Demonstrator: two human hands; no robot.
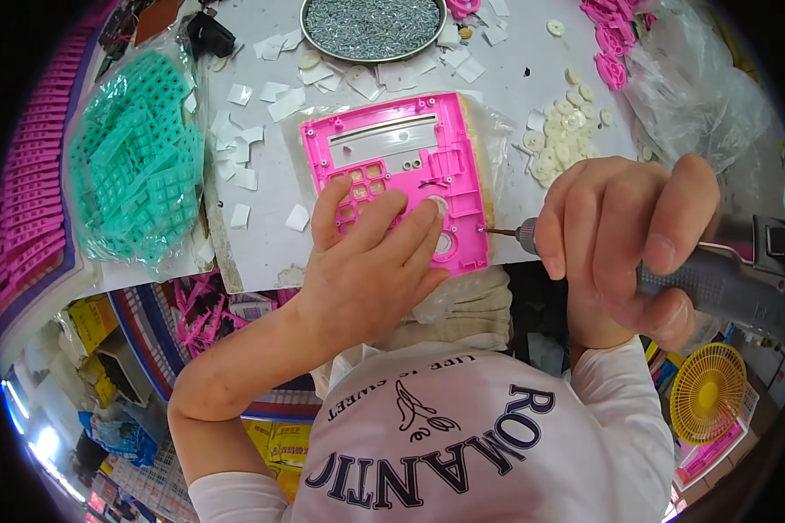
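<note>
Item: one pink plastic casing (399, 179), flat on the bench (266, 235) in front of the person, open inner side up; a grid of square key openings at left, screw posts along the edges, clear plastic sheet (500, 131) showing around it.

Left hand (366, 270): laid across the lower half of the casing, palm down, grip spread; index fingertip at a white disc (441, 206) seated in the casing.

Right hand (615, 222): grip closed around a grey electric screwdriver (724, 288), held level from the right; its thin bit (502, 232) points at the casing's right edge. Contact between bit tip and casing: cannot tell.

Beyond the casing: one round metal dish, its rim (375, 60) enclosing many small silvery screws (375, 26).

Left of the casing: loose white squares (246, 179), scattered; one clear bag of teal keypads (139, 157); stacked pink parts (30, 174) at the far left.

Right of the casing: a heap of cream discs (565, 131); pink pieces (615, 39) and crumpled clear plastic (706, 96) farther out.

Below bench level, right: one yellow fan (709, 392).
</note>
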